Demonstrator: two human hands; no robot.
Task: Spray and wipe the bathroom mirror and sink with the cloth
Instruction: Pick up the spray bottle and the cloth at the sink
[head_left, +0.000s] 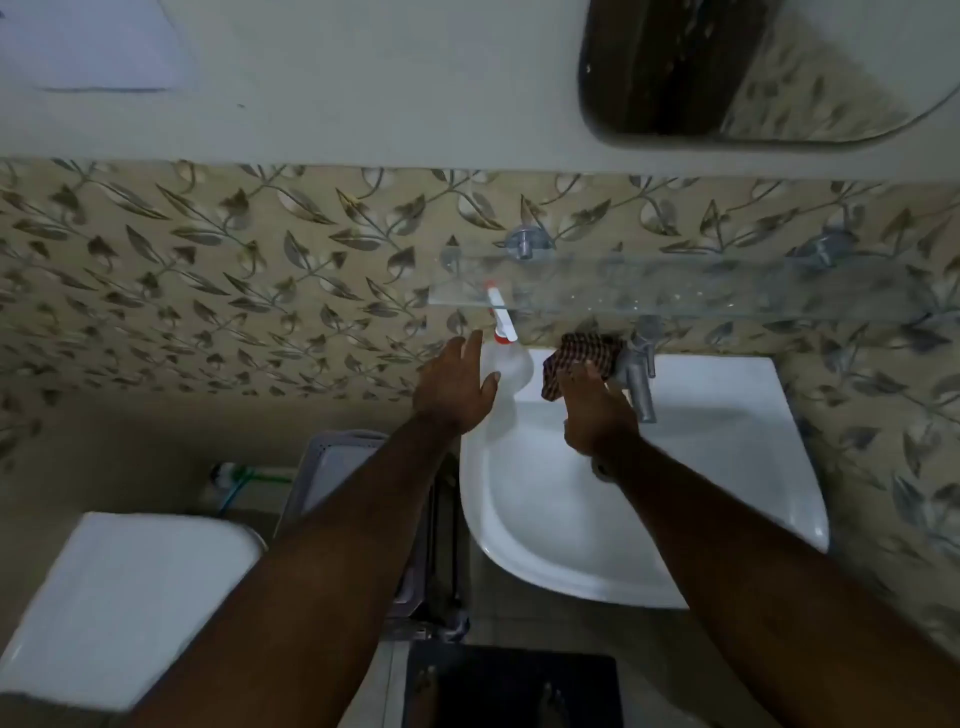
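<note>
A white ceramic wall-hung sink (727, 467) is seen from above, with a grey metal tap (640, 379) at its back edge. A clear plastic spray bottle with a white and red trigger head (506, 358) stands on the sink's back left corner, beneath a clear glass shelf (675, 291) fixed to the leaf-patterned tiled wall (208, 270). The left hand (457, 384) is held against the bottle's left side with its fingers (475, 345) spread and not closed around it. A dark red checked cloth (582, 358) is bunched under the right hand (597, 410) just left of the tap; the fingers are curled over the cloth, gripping it. An oval mirror (753, 67) hangs on the plain wall above.
</note>
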